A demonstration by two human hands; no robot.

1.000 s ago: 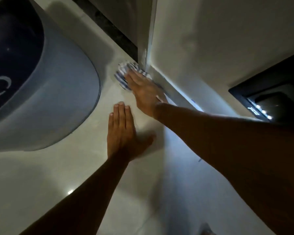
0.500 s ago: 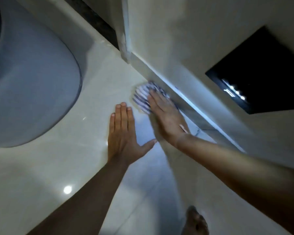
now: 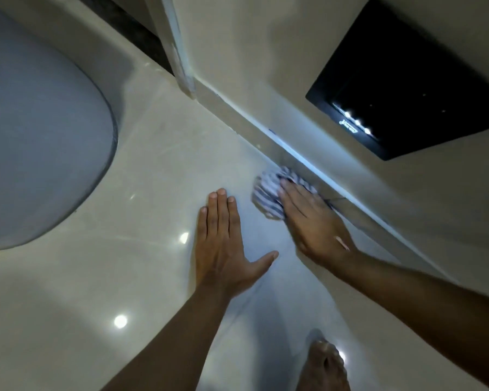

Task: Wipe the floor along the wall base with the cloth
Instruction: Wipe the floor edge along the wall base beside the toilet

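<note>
A bunched blue-and-white striped cloth (image 3: 267, 193) lies on the glossy cream floor tile (image 3: 164, 165), right against the base of the wall (image 3: 302, 162). My right hand (image 3: 311, 221) presses flat on top of the cloth, its fingers covering the cloth's near half. My left hand (image 3: 223, 241) rests flat on the floor just left of it, fingers together, thumb spread, holding nothing. The skirting strip runs diagonally from upper left to lower right.
A large grey rounded appliance (image 3: 40, 148) fills the left side on the floor. A black panel with small lights (image 3: 412, 80) sits on the wall above the cloth. A white door-frame edge (image 3: 178, 55) meets the wall at the top. A bare foot (image 3: 325, 365) stands at the bottom.
My right hand has slid the cloth along the wall base, away from the door-frame corner and toward me. My left hand has stayed planted on the floor. A foot has come into view.
</note>
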